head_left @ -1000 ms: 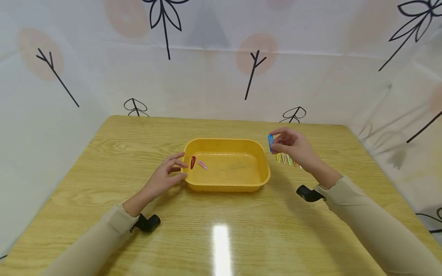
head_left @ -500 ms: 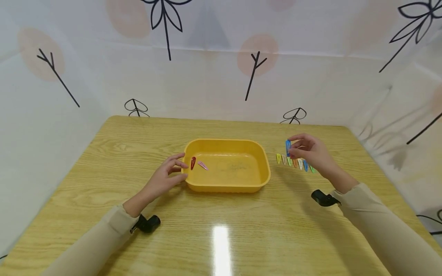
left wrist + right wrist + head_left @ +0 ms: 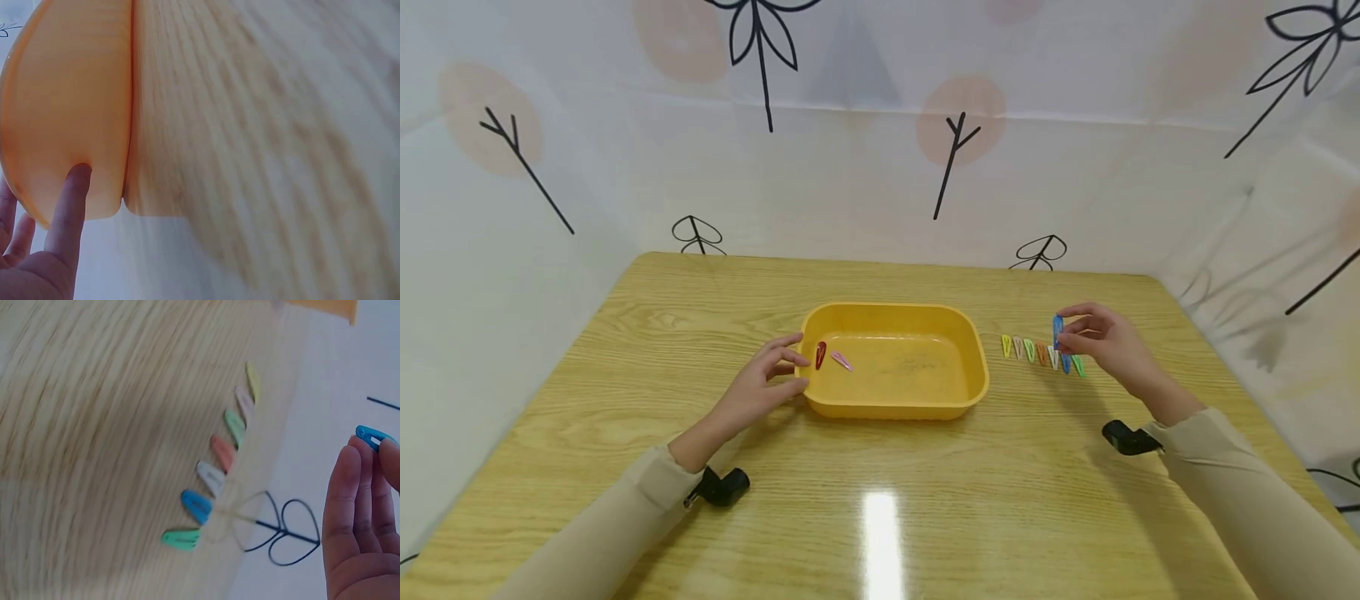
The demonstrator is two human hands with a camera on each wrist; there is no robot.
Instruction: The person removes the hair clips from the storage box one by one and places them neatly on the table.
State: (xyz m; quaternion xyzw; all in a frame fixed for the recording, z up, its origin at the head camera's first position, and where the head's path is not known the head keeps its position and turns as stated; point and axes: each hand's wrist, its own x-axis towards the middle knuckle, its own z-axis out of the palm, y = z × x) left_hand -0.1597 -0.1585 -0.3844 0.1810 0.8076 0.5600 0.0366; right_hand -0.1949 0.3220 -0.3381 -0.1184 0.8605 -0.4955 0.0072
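Observation:
A blue snap hair clip (image 3: 1057,332) is pinched upright between the thumb and fingers of my right hand (image 3: 1101,343), raised off the table. Below and around that hand lies a slanting row of several snap hair clips: yellow (image 3: 252,381), pinkish, pale green, orange-red, white, another blue one (image 3: 197,506) and green (image 3: 180,539). At the left end of a yellow plastic tray (image 3: 891,411), my left hand (image 3: 760,383) holds the rim, thumb against the outer wall and fingers over the edge. Inside the tray lie a red hair clip (image 3: 821,355) and a pink one (image 3: 842,361).
The wooden table (image 3: 790,517) reaches back to a white patterned cloth (image 3: 850,183) hanging behind it. Each sleeve cuff carries a small black camera, one at the left wrist (image 3: 722,486) and one at the right (image 3: 1127,437).
My right hand has moved rightward with the blue hair clip, from beside the tray to above the right part of the row. The left hand stays on the tray.

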